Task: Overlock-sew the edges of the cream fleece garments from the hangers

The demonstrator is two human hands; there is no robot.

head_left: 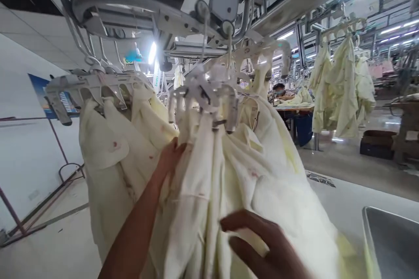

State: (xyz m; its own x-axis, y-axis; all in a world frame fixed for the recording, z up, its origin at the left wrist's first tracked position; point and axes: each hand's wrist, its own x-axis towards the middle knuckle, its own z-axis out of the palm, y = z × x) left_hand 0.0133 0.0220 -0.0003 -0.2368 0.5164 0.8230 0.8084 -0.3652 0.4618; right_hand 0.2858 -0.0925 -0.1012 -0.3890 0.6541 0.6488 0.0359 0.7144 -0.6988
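Observation:
Cream-coloured garment pieces (193, 178) hang in a bunch from a white plastic clip hanger (206, 96) straight ahead. My left hand (170, 157) reaches in between two bunches, its fingers closed on the left edge of the middle one. Lower down, my right hand (262, 242) is in front of the cloth, thumb and fingers apart, holding nothing; whether it brushes the fabric I cannot tell. Another bunch of cream garments (108, 152) with small reddish marks hangs at the left from its own clip hanger (94, 85).
A curved metal rail (131, 2) with rollers runs overhead. At the lower right are a white tabletop (340, 202) and a metal-rimmed basin (393, 244). More cream garments (340, 87) hang farther right. In the background a person (279, 90) sits behind a work table (294, 107).

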